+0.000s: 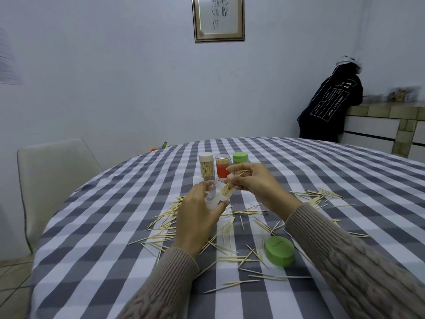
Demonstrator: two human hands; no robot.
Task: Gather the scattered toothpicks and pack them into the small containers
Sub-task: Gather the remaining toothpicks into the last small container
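Note:
My left hand (197,212) grips a small clear container (216,195), tilted above the table. My right hand (250,180) pinches a bundle of toothpicks (227,188) whose tips reach into the container's mouth. Several loose toothpicks (232,229) lie scattered over the checked tablecloth (103,238) under and around both hands. A green lid (279,250) lies flat at the near right. Behind the hands stand three filled containers: one with a white cap (206,165), one red (222,165), one with a green cap (239,157).
A pale chair (55,178) stands at the table's left. Against the far right wall a person in a dark hooded top (331,104) leans on a tiled counter (386,120). A framed picture (218,18) hangs on the wall.

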